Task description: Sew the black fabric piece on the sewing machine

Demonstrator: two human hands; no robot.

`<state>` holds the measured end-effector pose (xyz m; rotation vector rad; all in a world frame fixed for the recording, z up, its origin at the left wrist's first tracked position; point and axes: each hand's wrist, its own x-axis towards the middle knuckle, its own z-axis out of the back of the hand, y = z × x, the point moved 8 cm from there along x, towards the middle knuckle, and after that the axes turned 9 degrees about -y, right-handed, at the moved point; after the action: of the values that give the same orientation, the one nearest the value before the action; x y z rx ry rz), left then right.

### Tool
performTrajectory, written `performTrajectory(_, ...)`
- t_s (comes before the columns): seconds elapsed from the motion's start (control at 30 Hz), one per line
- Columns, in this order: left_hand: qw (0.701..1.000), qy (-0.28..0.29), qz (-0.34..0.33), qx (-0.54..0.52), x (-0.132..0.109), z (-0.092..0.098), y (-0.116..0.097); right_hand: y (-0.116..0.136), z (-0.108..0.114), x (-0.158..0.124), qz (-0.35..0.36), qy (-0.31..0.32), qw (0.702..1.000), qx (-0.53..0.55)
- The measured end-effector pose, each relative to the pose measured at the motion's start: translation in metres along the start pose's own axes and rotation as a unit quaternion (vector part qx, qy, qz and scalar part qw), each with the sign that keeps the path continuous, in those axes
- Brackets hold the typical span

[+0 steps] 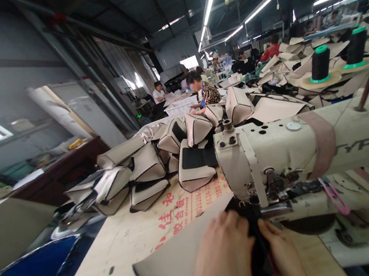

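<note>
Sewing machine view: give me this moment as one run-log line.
left hand on cream panel | right hand on black fabric | beside industrial sewing machine | behind: piled cream-and-black pieces

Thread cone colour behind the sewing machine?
Black thread cone, green top and base; head view.

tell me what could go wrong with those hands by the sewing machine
The right hand works close under the sewing machine head, so fingers could stray toward the presser foot. The black fabric looks bunched between the hands and might feed unevenly. The beige panel lying loose at left could shift and pull the work askew.
</note>
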<state>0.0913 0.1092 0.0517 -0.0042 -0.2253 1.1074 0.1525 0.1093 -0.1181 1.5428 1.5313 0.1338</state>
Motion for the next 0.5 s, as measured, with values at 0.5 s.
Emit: performTrajectory(0.5,0.973,0.0,0.221,0.065,-0.007,-0.055,0.025,0.003,0.003,0.009,0.018,0.04,0.999,-0.012)
